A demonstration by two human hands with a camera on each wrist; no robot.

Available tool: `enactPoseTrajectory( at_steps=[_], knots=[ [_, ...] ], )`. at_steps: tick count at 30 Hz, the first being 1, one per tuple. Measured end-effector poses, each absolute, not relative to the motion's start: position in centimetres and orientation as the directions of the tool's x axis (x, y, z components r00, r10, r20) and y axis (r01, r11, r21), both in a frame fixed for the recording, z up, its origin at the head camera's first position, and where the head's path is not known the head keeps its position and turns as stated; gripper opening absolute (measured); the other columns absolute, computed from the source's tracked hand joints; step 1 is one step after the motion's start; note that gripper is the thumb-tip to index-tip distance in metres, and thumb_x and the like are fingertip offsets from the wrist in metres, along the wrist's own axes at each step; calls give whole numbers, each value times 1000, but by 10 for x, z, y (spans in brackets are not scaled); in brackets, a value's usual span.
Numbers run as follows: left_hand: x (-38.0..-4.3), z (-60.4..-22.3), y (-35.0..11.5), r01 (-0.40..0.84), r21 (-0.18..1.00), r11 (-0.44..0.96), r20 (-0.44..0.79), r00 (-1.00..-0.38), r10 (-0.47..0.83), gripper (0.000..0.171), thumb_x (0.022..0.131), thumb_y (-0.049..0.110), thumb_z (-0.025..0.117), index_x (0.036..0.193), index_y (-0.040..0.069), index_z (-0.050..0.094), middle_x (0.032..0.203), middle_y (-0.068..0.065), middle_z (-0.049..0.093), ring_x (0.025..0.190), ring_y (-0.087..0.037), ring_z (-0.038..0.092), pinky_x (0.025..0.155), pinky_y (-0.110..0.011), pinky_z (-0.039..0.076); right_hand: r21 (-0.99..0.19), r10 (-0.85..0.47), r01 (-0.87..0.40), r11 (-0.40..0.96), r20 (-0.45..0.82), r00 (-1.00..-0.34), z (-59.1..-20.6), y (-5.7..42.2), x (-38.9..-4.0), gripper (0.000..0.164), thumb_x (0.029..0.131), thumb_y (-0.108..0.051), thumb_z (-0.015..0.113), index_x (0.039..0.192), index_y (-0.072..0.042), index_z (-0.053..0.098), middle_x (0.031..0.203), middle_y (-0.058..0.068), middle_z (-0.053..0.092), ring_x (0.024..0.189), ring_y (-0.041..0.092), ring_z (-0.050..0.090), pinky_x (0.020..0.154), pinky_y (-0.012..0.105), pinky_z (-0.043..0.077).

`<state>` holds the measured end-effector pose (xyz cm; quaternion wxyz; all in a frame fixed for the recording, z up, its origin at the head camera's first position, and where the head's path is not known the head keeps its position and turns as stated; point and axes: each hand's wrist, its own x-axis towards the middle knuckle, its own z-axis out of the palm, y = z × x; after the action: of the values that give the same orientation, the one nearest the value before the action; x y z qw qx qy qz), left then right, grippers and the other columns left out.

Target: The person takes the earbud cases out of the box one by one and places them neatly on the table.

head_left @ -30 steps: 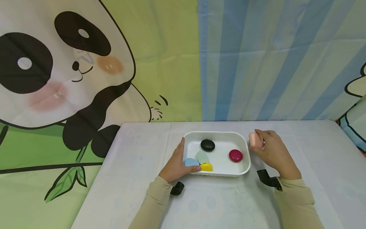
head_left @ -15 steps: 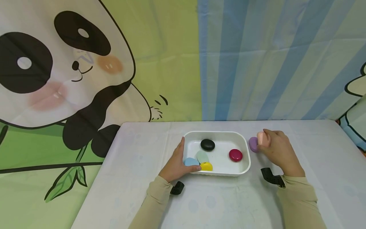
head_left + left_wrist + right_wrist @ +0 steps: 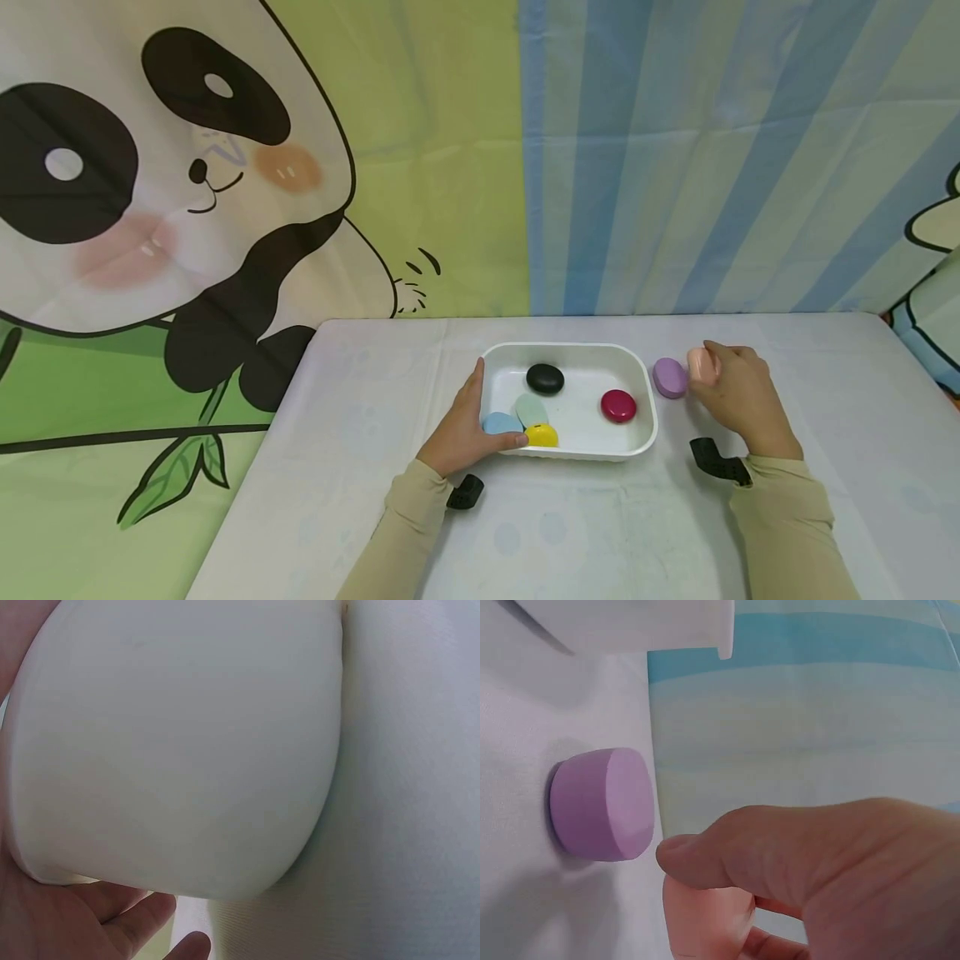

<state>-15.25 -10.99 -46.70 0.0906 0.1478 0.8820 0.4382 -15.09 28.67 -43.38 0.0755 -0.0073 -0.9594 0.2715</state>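
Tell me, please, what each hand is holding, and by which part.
The left hand holds the tray by its left end; the right hand holds the pink piece by its sides, between thumb and fingers.

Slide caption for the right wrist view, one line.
Right hand grips a pink piece near a purple piece resting on white cloth; white tray at frame top.

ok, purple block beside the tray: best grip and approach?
Probably pinch the purple block by its near and far side walls, coming from above: its top is flat and uncovered, while the white tray sits close on its left and the right hand with the peach block on its right.
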Motion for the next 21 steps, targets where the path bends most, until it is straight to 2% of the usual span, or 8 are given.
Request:
enactPoseTrajectory(
  at_steps=[2, 9, 21],
  knots=[
    [-152, -466, -110, 185, 799, 572, -28, -939, 343, 134, 72, 53, 87, 163, 13, -3, 168, -5, 11, 142, -26, 31, 114, -49, 30, -516, 66, -5, 857, 120, -991, -436, 288, -152, 64, 86, -14, 66, 136, 20, 46, 125, 50, 42, 111, 65, 40, 86, 72, 39],
    [-153, -467, -110, 174, 790, 587, -41, -942, 334, 134, 72, 56, 86, 163, 16, -4, 168, -4, 10, 145, -25, 28, 115, -48, 29, -496, 97, 41, 868, 89, -991, -443, 289, -155, 64, 87, -13, 66, 137, 20, 44, 125, 50, 43, 112, 66, 40, 89, 73, 39],
    [-152, -467, -110, 170, 792, 587, -44, -942, 332, 133, 72, 58, 86, 163, 20, -4, 168, -3, 9, 144, -25, 29, 115, -49, 30, -497, 85, 36, 867, 76, -994, -461, 291, -158, 61, 88, -15, 62, 134, 22, 46, 124, 50, 44, 112, 67, 41, 93, 74, 35]
  ],
)
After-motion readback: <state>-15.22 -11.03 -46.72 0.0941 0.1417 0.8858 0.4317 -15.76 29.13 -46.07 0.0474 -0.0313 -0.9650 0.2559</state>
